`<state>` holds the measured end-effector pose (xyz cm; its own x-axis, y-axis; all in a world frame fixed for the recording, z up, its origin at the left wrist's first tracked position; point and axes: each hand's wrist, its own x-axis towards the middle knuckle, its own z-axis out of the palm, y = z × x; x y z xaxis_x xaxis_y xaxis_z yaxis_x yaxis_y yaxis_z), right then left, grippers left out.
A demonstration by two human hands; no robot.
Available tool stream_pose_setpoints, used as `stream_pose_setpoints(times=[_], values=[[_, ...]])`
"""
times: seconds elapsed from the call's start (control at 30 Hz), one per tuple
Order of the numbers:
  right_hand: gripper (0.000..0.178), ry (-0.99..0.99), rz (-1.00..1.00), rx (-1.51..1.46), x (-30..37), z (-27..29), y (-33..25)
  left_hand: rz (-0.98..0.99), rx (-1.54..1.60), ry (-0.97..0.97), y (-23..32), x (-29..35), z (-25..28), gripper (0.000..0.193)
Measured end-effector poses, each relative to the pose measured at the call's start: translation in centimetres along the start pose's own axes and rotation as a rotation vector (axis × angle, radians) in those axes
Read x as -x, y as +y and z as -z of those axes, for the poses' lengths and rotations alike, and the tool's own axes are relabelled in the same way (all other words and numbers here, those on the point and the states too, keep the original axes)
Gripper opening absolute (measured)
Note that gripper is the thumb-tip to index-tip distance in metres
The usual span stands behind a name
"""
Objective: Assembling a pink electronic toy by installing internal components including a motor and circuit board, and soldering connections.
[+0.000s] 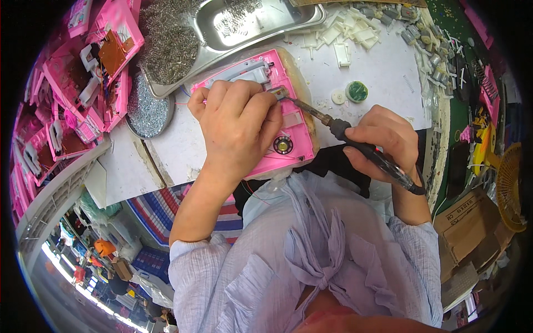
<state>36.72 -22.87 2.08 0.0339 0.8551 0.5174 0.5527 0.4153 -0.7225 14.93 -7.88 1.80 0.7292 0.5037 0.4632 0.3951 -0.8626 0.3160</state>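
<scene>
In front of me lies a pink plastic housing, with a grey plastic mechanism along its far side and a small round speaker near its right front corner. My left hand rests over the housing, its fingers closed in a pinch beside a small metal part; what exactly the fingertips hold is hidden. My right hand is wrapped round the black handle of a soldering iron. The iron slants leftward, its tip at or very close to the small metal part.
Pink housings with wires pile up at left. A metal tray with springs stands behind, beside a round dish of small metal pieces. White plastic parts, small motors, and a green round item lie to the right.
</scene>
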Motion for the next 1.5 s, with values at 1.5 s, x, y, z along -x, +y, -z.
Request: stream_pose_setpoints(times=[1.5], values=[[0.042,0.102,-0.419,-0.389,-4.7,-3.1,-2.9,0.837,1.062,0.216,-0.9,1.7,2.2,0.011]])
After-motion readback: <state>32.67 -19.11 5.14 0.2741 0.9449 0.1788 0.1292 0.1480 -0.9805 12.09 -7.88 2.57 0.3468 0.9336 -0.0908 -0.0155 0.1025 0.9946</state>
